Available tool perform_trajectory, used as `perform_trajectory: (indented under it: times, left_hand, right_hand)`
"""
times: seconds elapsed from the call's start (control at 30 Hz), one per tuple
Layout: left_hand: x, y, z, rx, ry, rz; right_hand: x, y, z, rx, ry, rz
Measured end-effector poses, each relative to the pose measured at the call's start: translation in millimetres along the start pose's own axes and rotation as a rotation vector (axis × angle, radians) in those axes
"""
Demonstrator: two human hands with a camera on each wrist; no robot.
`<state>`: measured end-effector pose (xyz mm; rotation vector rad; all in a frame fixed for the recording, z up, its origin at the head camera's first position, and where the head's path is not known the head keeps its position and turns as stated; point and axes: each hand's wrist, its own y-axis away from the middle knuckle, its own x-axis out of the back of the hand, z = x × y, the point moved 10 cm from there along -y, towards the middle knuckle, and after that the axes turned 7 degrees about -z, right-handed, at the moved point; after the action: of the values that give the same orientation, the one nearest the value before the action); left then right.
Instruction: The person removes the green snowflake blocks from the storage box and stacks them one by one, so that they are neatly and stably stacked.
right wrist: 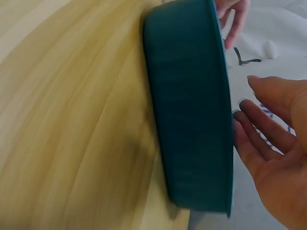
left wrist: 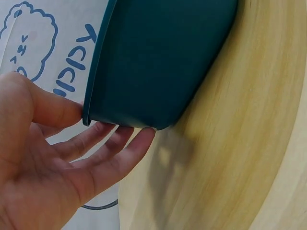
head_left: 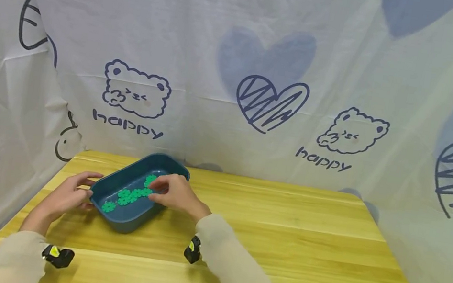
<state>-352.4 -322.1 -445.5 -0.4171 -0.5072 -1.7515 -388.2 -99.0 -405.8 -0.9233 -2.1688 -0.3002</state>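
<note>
A dark blue-green plastic bin (head_left: 128,218) stands at a slant on the table's left half. On its floor lie several green flower-shaped pieces (head_left: 127,196) in a loose row. My left hand (head_left: 67,194) holds the bin's left end, the thumb at the rim and the fingertips against the outer wall, as the left wrist view shows (left wrist: 72,158). Over the bin's right side reaches my right hand (head_left: 177,193), fingers bent loosely down near the green pieces. In the right wrist view its thumb and fingers (right wrist: 261,129) stand apart just past the rim, with nothing visible between them.
The wooden table (head_left: 282,236) runs far to the right of the bin. A white curtain (head_left: 198,123) with bear and heart drawings hangs behind it and along both sides. Small black cameras (head_left: 192,250) sit on both wrists.
</note>
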Motion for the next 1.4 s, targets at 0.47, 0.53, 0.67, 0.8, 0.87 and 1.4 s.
perform_trajectory:
  times: [0.47,0.53,0.67,0.8,0.87,1.4]
  left_hand:
    - [-0.6,1.8,-2.5,0.008,0.022,0.000]
    - [0.8,1.8,-2.6,0.005,0.025,0.001]
    - [0.9,2.3,-2.5,0.008,0.040,-0.005]
    - [-1.7,3.3,-1.7,0.015,0.034,-0.002]
    - [-3.4,3.3,-1.3,0.016,0.023,0.001]
    - [-4.8,3.8,-4.4,0.021,0.013,0.012]
  right_hand:
    - [-50.1,-48.8,-21.6,0.027,0.053,-0.085]
    - [-55.3,-55.0,-25.0,0.037,0.075,-0.090]
    - [-64.5,-64.6,-29.4,0.041,0.117,-0.104]
    - [-71.9,-69.9,-29.5,0.015,0.129,-0.125]
    - [-75.1,-71.9,-27.2,-0.009,0.136,-0.136]
    - [-109.2,-88.3,-26.9,-0.030,0.375,-0.330]
